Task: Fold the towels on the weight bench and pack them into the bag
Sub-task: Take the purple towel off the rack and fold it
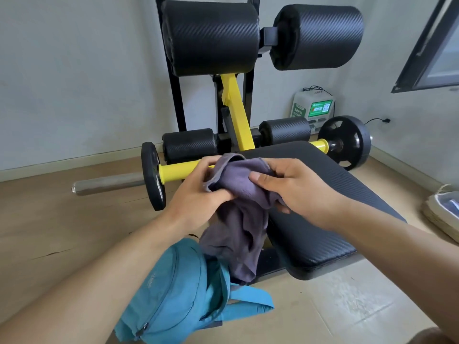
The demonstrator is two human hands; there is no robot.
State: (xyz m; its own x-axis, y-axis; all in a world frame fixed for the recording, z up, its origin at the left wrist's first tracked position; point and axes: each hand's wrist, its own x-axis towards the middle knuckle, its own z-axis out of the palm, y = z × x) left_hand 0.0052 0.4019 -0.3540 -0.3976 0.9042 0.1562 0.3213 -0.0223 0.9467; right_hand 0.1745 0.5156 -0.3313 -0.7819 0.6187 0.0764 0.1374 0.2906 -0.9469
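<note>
A purple-grey towel (238,219) hangs bunched in the air over the left edge of the black weight bench pad (323,194). My left hand (198,192) grips its upper left part and my right hand (290,184) pinches its upper right part, thumb on top. The towel's lower end dangles down onto the blue bag (173,294), which stands on the floor to the left of the bench's near end. Whether the bag is open at the top is hidden by the towel.
Behind the bench stand black roller pads (211,36) on a yellow and black frame, with weight plates (152,175) on a bar. A woven basket (442,212) sits on the floor at the right. A white and green box (313,108) stands by the wall.
</note>
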